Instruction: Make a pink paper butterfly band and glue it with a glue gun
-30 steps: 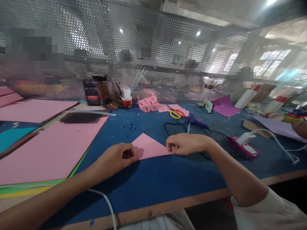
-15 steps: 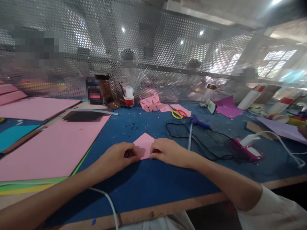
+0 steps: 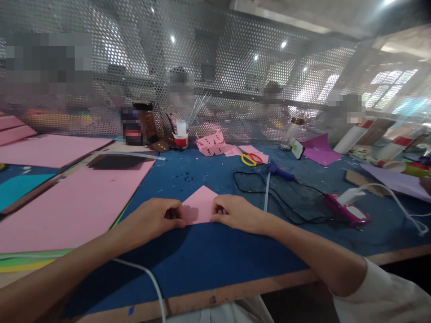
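Observation:
A small pink paper [image 3: 201, 207] with a pointed top lies on the blue table in front of me, its lower edge nearly straight. My left hand [image 3: 156, 216] pinches its left corner between thumb and fingers. At the right side, my right hand [image 3: 235, 213] grips the paper's edge with curled fingers. Behind it stand cut pink pieces with black dots [image 3: 211, 143]. Scissors with yellow and red handles [image 3: 249, 159] rest on pink scraps to the right of these.
Large pink sheets [image 3: 77, 202] lie at left. A blue glue gun [image 3: 281, 172] with a black cord is at right, beside a magenta power strip [image 3: 348, 211]. A red-and-white cup [image 3: 181, 140] stands near the perforated screen. A white cable [image 3: 148, 271] crosses the front edge.
My left hand has moved left along the paper's lower edge, so more of the paper shows between my hands. My right hand has hardly moved.

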`<state>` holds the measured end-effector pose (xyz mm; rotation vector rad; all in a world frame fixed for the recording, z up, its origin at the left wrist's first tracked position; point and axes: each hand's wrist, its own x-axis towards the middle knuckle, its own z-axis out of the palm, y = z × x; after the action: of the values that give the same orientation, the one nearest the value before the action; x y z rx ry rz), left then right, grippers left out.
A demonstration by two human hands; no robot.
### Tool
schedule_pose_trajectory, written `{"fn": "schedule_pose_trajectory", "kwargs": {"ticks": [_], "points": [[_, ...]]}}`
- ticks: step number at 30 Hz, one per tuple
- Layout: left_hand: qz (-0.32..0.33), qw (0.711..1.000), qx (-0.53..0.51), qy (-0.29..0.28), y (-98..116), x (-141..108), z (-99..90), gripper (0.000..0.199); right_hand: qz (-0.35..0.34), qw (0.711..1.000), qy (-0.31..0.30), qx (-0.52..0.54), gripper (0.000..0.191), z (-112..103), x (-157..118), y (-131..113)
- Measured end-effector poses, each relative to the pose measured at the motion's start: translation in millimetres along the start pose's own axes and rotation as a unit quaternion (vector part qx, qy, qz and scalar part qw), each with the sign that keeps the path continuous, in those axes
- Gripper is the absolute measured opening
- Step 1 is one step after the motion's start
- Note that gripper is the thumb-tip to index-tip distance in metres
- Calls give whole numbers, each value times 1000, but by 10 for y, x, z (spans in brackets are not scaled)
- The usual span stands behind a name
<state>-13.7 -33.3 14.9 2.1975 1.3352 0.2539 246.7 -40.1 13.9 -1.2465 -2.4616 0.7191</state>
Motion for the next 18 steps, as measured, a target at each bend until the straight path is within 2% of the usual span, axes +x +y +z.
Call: {"fn": "schedule_pose_trajectory", "kwargs": {"ticks": [5,12,18], "points": [[-7,1000,4,-22,-84,10,-80,22,2,1000,-1,-4,10,-13,-7,-19],[-14,997,24,-76,-46,-17,-283,17,-6,1000,-7,-7,8,-14,4,-3],[-28,994,35,-100,-155,-37,-388,14,-3,1000,-12,-6,9,-20,11,6]]}}
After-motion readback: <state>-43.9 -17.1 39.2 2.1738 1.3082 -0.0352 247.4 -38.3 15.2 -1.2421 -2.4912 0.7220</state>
